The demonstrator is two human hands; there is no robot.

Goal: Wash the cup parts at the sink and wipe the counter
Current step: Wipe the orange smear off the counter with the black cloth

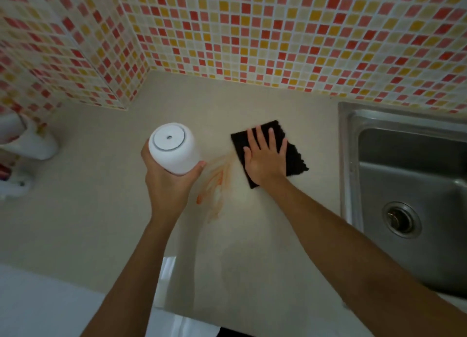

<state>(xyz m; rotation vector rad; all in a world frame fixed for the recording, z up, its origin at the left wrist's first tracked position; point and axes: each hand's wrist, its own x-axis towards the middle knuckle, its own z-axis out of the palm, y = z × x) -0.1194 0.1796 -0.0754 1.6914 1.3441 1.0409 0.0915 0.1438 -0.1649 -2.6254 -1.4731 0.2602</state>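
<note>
My left hand (pixel 169 182) grips a white cup (pixel 174 148) held above the beige counter (pixel 101 223), its lid with a small centre hole facing up at me. My right hand (pixel 265 157) lies flat, fingers spread, pressing a dark square cloth (pixel 295 157) onto the counter. An orange smear (pixel 214 185) streaks the counter between my two hands, just left of the cloth.
A steel sink (pixel 404 180) with a round drain (pixel 401 219) is set into the counter at the right. White objects (pixel 25 139) stand at the far left. A red, orange and yellow mosaic tile wall (pixel 252 33) rises behind the counter.
</note>
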